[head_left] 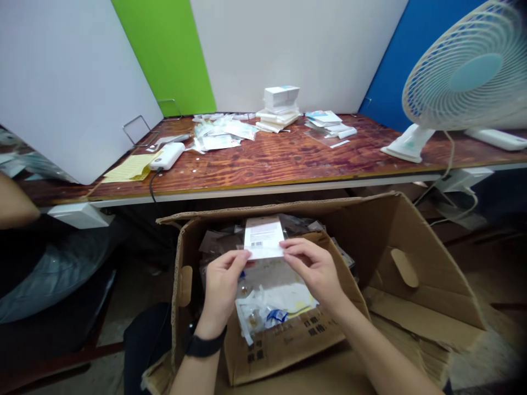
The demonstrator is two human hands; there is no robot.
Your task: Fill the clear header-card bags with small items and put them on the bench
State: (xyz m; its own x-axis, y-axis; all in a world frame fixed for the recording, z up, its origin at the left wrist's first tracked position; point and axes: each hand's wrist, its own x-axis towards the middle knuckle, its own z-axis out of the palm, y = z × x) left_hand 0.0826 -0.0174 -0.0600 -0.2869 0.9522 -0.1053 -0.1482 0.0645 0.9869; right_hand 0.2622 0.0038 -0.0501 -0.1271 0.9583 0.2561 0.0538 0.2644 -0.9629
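Both my hands reach into an open cardboard box (373,230) below the table edge. My left hand (222,285), with a black wristband, pinches the lower left corner of a small white packet with a barcode label (263,237). My right hand (315,270) pinches its lower right edge. The packet is held upright above the box's contents. Beneath my hands lie clear plastic bags (263,307) with small parts and a white sheet. A smaller printed cardboard flap (288,340) stands in front of them.
A wooden table (288,159) carries stacked white boxes (280,107), loose packets (220,134), a white power bank (167,156), yellow paper (129,167) and a white fan (465,71). A white panel (61,82) leans at left. Another person's arm (14,203) shows at the left edge.
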